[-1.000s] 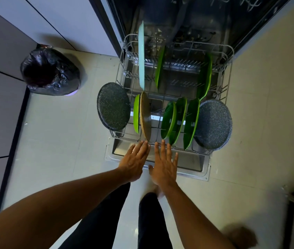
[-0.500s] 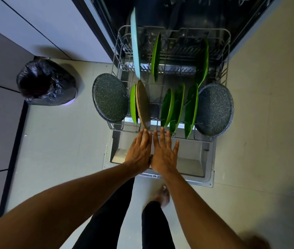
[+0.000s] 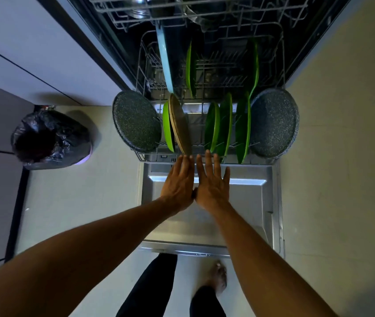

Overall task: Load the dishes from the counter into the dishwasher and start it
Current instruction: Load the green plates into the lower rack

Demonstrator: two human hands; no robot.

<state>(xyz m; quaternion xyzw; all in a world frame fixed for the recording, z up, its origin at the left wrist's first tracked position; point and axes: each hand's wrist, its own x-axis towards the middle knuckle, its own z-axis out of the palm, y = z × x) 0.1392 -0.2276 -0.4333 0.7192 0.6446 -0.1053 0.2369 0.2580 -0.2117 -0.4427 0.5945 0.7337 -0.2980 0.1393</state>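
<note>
Since half a second ago the lower rack [image 3: 144,72] has slid further into the dishwasher, so that more of the door [image 3: 239,213] lies bare in front of you, and the upper rack [image 3: 204,12] has come into view at the top. Your hands have followed it. Your left hand [image 3: 178,179] and right hand [image 3: 211,181] lie flat side by side over the door, fingers straight and close together, the fingertips at the middle of the lower rack's front edge.

The lower rack is thin grey wire. At its front left and front right corners stand two round, dark, speckled pans [image 3: 136,121] [image 3: 273,123], matt and stone-like. Between them glossy green plates [image 3: 226,124] stand on edge, one of them beside a round tan board [image 3: 179,124] with a dull, grainy face. Toward the rack's back edge stand a pale blue plate [image 3: 164,58] and two more green ones. The door's inner face is smooth brushed metal.

A bin lined with a crinkled black bag [image 3: 49,138] stands on the floor to the left.
</note>
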